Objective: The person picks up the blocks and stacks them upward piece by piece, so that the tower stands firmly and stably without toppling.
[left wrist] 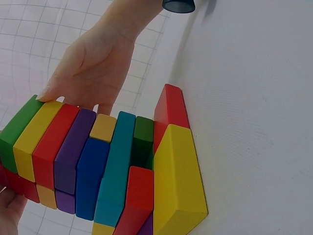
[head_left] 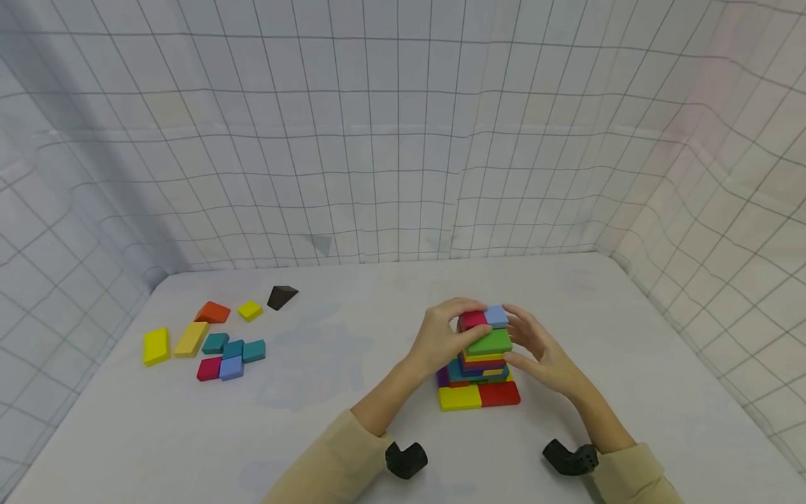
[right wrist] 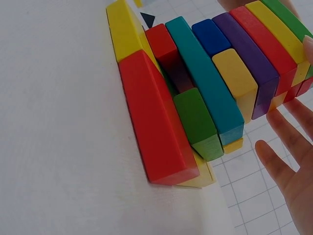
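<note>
A layered tower of coloured wooden blocks stands on the white table, its base showing a yellow block (head_left: 460,397) and a red block (head_left: 499,393) in front. On top, a small red block (head_left: 472,320) sits beside a light blue block (head_left: 496,316), both over a green block (head_left: 490,341). My left hand (head_left: 441,337) pinches the small red block, thumb in front and fingers behind. At the tower's right side, my right hand (head_left: 544,353) has its fingers loosely spread, fingertips right by the upper layers. A teal block (left wrist: 116,166) and a purple block (right wrist: 247,63) show in the middle layers.
Loose blocks lie at the table's left: a yellow block (head_left: 157,346), an orange block (head_left: 213,312), a crimson block (head_left: 209,369) and several teal ones. A dark triangular piece (head_left: 281,297) lies farther back. Grid-patterned cloth (head_left: 403,140) encloses the table behind and at both sides.
</note>
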The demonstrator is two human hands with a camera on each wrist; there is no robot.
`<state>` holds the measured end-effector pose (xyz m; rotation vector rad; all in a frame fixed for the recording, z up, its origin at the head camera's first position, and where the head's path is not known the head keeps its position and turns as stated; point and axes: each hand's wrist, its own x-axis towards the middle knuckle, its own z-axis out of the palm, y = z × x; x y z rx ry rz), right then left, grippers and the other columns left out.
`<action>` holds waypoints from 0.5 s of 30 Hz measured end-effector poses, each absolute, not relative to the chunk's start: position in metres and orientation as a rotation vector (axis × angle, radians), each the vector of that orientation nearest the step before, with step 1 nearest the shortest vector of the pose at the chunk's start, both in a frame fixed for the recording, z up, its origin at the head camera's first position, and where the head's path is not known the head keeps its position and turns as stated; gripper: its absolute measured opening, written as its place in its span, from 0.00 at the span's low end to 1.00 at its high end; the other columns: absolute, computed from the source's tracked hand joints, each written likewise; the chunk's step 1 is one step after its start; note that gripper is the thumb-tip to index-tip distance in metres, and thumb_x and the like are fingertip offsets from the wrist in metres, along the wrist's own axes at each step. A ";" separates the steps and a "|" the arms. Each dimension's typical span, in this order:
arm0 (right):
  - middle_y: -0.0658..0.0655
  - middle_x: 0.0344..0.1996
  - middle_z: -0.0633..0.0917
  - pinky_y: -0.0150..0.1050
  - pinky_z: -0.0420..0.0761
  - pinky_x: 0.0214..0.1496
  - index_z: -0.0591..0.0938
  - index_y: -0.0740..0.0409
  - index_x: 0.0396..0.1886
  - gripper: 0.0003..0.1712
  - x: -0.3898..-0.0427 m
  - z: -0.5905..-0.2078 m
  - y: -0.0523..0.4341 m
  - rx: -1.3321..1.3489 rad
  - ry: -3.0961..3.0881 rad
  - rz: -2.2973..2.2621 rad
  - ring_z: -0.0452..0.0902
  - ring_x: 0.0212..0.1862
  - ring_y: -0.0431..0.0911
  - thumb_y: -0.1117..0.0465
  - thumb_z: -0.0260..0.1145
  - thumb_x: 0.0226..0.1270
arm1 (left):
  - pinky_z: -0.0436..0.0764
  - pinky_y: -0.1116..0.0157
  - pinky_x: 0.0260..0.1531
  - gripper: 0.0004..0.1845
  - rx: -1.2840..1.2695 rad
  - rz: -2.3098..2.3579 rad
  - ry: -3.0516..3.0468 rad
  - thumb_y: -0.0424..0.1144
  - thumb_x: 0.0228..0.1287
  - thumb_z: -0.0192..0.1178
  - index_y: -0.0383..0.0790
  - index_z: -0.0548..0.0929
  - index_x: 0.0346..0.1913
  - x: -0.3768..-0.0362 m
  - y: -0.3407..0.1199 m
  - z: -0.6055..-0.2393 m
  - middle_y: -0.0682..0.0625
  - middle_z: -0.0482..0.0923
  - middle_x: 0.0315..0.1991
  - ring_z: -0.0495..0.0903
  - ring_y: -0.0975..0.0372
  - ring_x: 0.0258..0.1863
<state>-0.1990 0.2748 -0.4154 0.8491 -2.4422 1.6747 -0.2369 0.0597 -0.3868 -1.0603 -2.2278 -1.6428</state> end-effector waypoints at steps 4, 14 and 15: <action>0.65 0.63 0.64 0.32 0.67 0.59 0.53 0.56 0.70 0.40 -0.199 -0.415 0.275 0.858 -2.439 1.669 0.65 0.61 0.37 0.74 0.58 0.60 | 0.77 0.73 0.42 0.15 -1.056 -1.608 -2.236 0.35 0.56 0.64 0.34 0.81 0.46 -0.236 0.060 -0.387 0.45 0.80 0.45 0.78 0.57 0.45; 0.60 0.63 0.65 0.31 0.67 0.59 0.53 0.56 0.70 0.40 -0.199 -0.416 0.275 0.848 -2.444 1.660 0.64 0.61 0.37 0.73 0.59 0.60 | 0.77 0.68 0.46 0.21 -1.072 -1.606 -2.252 0.37 0.55 0.65 0.36 0.77 0.52 -0.236 0.055 -0.384 0.45 0.77 0.51 0.76 0.58 0.48; 0.60 0.63 0.65 0.31 0.67 0.59 0.53 0.56 0.70 0.40 -0.199 -0.416 0.275 0.846 -2.443 1.661 0.64 0.61 0.37 0.74 0.59 0.59 | 0.76 0.67 0.48 0.23 -1.069 -1.608 -2.258 0.38 0.54 0.65 0.37 0.76 0.54 -0.236 0.051 -0.384 0.46 0.76 0.52 0.75 0.58 0.49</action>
